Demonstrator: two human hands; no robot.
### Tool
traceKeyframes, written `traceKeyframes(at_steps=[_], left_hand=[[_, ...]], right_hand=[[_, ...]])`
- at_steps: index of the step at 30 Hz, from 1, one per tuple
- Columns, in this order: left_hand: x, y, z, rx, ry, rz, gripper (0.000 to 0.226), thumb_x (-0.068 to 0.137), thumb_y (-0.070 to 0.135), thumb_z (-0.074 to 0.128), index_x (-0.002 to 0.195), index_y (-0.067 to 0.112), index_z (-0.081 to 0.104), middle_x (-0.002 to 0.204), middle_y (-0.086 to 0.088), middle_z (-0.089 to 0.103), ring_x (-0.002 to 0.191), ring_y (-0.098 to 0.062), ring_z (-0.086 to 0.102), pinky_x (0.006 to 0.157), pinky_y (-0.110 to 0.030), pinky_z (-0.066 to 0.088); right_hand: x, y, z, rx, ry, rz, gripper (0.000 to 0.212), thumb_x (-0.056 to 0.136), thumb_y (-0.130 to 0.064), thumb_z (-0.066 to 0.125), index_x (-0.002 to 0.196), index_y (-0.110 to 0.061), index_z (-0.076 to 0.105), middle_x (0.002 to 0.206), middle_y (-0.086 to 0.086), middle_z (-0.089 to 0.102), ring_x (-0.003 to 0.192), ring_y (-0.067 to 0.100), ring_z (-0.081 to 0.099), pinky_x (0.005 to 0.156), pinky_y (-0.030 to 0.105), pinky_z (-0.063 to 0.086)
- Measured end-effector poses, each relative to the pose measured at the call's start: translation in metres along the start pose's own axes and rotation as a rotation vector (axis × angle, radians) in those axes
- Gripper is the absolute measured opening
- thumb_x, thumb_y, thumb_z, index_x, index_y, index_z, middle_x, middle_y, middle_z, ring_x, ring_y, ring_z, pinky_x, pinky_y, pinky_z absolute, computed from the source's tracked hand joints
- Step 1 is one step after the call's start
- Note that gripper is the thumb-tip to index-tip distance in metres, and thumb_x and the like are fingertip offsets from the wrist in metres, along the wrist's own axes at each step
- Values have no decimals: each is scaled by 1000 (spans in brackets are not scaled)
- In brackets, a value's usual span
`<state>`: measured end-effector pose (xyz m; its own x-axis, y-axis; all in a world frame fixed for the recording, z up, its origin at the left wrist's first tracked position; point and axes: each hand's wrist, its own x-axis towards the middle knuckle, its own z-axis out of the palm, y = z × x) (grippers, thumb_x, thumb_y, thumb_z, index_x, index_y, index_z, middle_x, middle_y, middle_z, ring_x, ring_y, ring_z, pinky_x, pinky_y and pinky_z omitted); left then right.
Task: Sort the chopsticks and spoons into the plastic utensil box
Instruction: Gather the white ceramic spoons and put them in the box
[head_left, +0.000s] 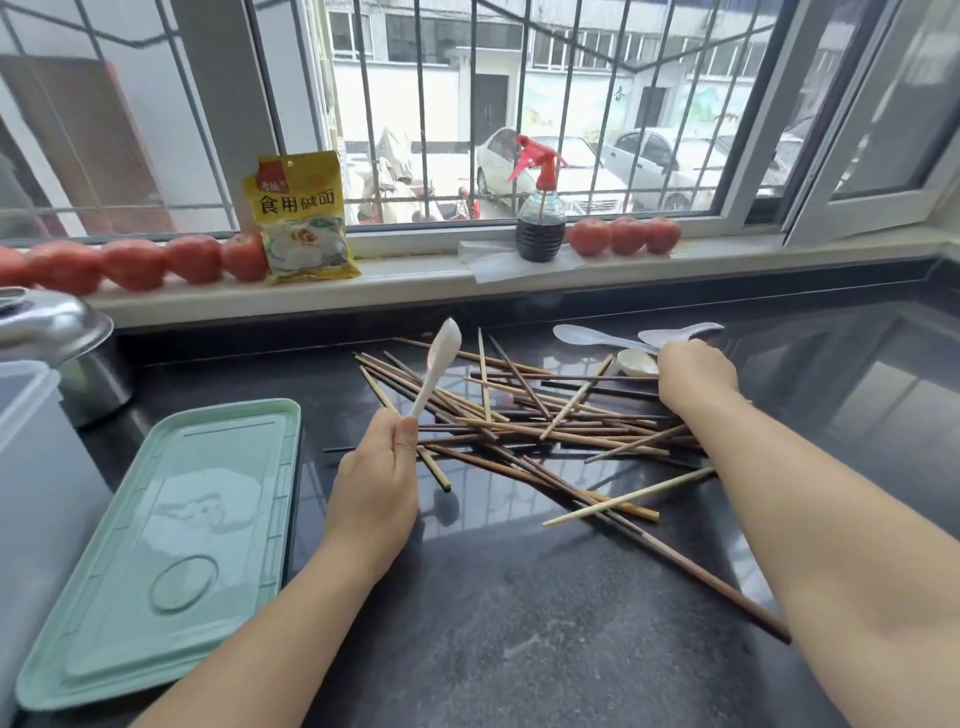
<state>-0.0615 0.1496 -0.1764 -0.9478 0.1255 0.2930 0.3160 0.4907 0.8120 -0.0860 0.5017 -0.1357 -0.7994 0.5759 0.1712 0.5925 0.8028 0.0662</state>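
Your two forearms frame the near edge of the dark stone counter, and your left hand is curled tight round the handle of a white plastic spoon, bowl pointing up and away toward the window. Over on the far side, your right hand is down on the counter among three more white spoons, fingers bent over them; whether it has hold of one, I cannot tell from here.

Between your hands lies the chopstick pile, dark and pale wooden sticks crossed every which way in the middle of the counter, a few long ones trailing toward the near right edge.

Along the left edge sits the mint-green plastic utensil box, lid on, so what's inside can't be seen. Beside it at the far left is a translucent plastic container and, behind that, a steel pot with its lid.

On the windowsill, a yellow packet reads 食用碱面. To its right stands a spray bottle with a red trigger head and dark liquid in the bottom, flanked by rows of tomatoes along the sill.

Bare counter shows along the near edge between your arms, and again off toward the far right corner.
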Motion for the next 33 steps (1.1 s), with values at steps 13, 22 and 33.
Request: traceKeyframes(at_steps=[13,22,33], left_hand=[[-29,33,-31,-92,12,-221,26,112,37,34,89,25,40,78,0,56,67,-17,49,60,-41,37],[-70,96,-244,-446,387,68,20,111,28,46,96,22,58,67,11,48,56,-5,44,58,-24,37],[-117,-54,-424,-250,596,-362,22,110,16,40,120,16,60,77,-3,57,59,-16,45,53,-30,34]], right_hand=[[-122,-110,-108,802,219,-270,16,97,-2,43,106,-5,55,100,15,55,88,32,50,74,39,37],[-229,-287,-218,1064,-3,-679,17,103,-25,54,109,-10,60,79,6,61,69,26,57,59,35,40],[-363,-435,-215,242,-184,-999,52,94,-2,48,145,-14,47,122,15,67,103,33,68,77,36,54]])
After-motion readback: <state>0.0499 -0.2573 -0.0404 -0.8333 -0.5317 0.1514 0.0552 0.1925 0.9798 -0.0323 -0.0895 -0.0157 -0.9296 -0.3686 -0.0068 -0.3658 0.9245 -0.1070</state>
